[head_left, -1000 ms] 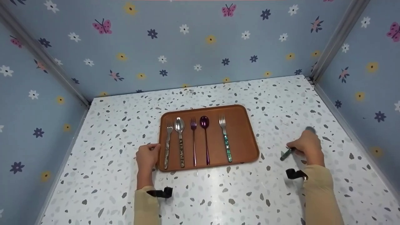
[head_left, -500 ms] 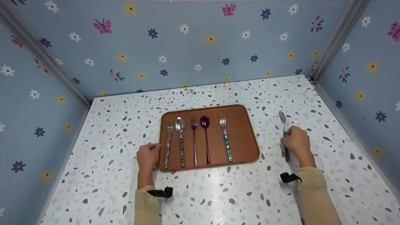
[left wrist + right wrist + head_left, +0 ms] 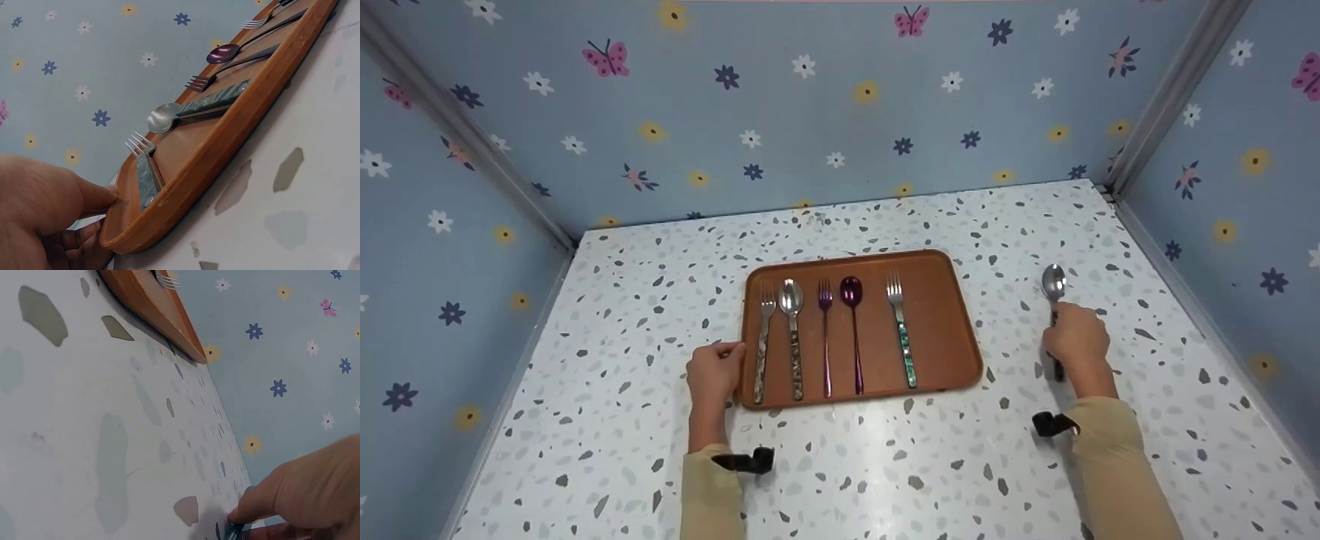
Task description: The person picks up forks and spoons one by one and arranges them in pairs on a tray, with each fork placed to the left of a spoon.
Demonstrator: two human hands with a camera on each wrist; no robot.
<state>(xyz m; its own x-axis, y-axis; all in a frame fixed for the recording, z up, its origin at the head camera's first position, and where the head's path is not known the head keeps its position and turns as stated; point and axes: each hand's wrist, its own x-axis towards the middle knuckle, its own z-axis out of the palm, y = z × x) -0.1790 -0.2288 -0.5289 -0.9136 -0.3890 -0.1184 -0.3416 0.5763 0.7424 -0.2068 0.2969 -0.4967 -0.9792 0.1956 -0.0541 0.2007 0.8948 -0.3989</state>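
Note:
My left hand (image 3: pixel 714 373) holds the left rim of a brown tray (image 3: pixel 949 330); in the left wrist view its thumb lies on the rim. On the tray, from the left, lie a fork (image 3: pixel 761 349) and a spoon (image 3: pixel 795 352) with patterned handles, a purple fork (image 3: pixel 826 337), a purple spoon (image 3: pixel 855 337) and a green-handled fork (image 3: pixel 905 337). To the right of the tray, my right hand (image 3: pixel 1078 341) pinches another spoon (image 3: pixel 1054 280) by its dark handle. That spoon's bowl points away from me, and my fingers hide the middle of its handle.
The tray sits on a white speckled table (image 3: pixel 870 465). Blue flowered panels (image 3: pixel 840 105) stand behind and at both sides. Black wrist straps (image 3: pixel 1054 424) are around both sleeves.
My right hand has moved slightly left with the spoon and turned it, from slanting to nearly straight, bowl facing up now. The left hand and tray stay put.

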